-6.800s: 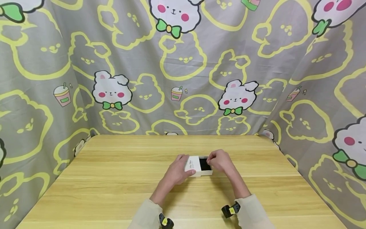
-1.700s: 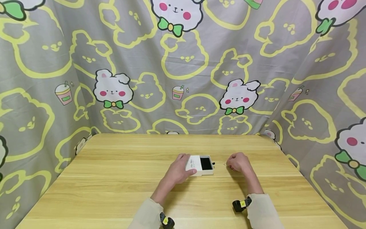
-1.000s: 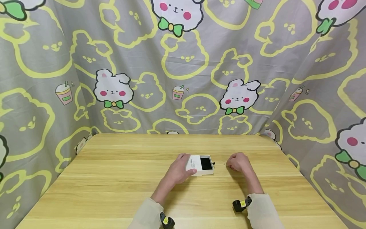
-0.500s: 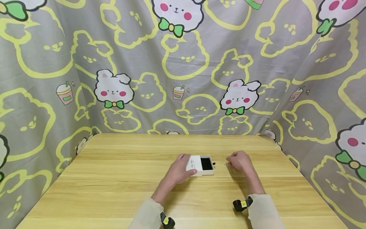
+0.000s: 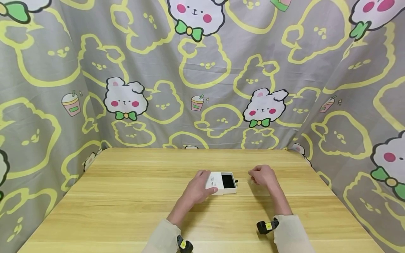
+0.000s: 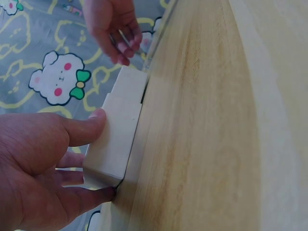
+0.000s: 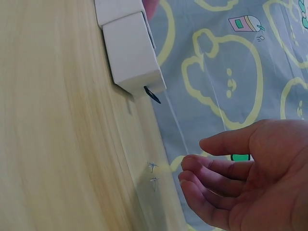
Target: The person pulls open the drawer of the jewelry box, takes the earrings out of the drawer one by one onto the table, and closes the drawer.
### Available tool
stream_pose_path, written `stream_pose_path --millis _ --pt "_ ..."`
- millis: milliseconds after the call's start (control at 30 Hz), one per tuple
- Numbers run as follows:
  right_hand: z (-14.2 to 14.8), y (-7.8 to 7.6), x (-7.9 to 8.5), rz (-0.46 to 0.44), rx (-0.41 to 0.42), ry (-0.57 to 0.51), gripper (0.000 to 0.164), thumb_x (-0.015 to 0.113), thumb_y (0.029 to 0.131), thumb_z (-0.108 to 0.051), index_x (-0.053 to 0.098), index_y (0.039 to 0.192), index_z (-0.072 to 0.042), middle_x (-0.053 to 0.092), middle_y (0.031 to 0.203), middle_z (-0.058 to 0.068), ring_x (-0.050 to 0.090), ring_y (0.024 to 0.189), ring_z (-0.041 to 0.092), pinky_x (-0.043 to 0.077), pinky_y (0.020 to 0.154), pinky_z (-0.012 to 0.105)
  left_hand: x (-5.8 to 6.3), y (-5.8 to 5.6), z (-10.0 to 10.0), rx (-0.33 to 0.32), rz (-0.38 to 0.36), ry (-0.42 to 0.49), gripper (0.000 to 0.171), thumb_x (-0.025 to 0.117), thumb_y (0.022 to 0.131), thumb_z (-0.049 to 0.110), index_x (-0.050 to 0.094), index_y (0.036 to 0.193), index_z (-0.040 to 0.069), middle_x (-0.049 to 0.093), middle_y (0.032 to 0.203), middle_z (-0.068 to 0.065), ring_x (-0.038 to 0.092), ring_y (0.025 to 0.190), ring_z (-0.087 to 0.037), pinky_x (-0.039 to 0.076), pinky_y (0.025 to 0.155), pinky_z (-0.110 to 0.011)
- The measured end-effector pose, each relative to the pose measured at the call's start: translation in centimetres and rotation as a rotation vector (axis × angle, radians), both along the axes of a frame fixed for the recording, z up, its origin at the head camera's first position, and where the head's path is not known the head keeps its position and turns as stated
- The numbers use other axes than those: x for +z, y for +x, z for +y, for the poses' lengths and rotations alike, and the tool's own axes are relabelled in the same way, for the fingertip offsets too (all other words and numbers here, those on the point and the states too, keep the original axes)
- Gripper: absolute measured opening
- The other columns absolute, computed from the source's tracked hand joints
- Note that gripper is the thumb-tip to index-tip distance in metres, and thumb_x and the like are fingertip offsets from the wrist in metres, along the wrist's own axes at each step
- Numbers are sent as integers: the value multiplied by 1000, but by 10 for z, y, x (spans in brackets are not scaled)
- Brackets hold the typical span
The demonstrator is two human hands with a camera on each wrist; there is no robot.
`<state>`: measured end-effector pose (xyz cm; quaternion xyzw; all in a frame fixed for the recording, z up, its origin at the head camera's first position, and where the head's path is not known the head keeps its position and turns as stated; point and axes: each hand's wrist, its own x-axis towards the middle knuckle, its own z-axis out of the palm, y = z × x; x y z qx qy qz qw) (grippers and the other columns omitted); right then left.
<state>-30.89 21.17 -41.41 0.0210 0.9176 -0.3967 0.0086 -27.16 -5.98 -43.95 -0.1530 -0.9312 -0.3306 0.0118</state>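
Note:
A small white drawer-style jewellery box [image 5: 216,180] lies on the table with its drawer partly slid out to the right. Black padding [image 5: 228,181] lines the drawer, and a black pull tab [image 7: 152,95] sticks out of its end. My left hand [image 5: 197,187] grips the sleeve, thumb on the near side and fingers on the far side. To the right of the box, my right hand [image 5: 263,175] hovers with fingers loosely bent and thumb apart, holding nothing. Beneath its fingertips, two tiny silvery pieces that look like stud earrings [image 7: 154,182] stand on the wood.
The wooden table [image 5: 158,211] reaches back to a grey curtain [image 5: 218,77] printed with rabbits and yellow outlines, which also hangs at both sides. Each wrist carries a small black camera [image 5: 267,226].
Earlier my right fingers were in the drawer; they then moved right, down to the table. In the last second they have parted and lifted slightly off the tiny pieces. My left hand stays put.

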Motion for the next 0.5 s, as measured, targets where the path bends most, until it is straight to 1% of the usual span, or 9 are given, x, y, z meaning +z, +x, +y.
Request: stream_pose_path --millis 133,300,500 --pt "-3 0 0 5 2 -2 25 60 97 -16 72 98 6 71 76 14 60 62 16 46 63 27 -1 0 0 1 -1 0 76 77 91 31 43 150 -3 47 150 -21 53 132 -40 43 112 -52" --pt "-9 -1 -2 19 11 -13 24 61 96 -15 72 101 6 72 77 16 65 65 21 48 60 27 0 0 0 4 -2 4 75 77 91 30 44 149 -3 47 150 -21 53 131 -40 43 112 -52" --pt "-17 -2 -5 22 16 -27 21 62 94 -13 72 99 5 72 76 16 63 61 16 49 58 25 1 0 0 3 -1 5 74 77 91 30 44 149 -3 47 150 -21 53 131 -40 43 111 -52"
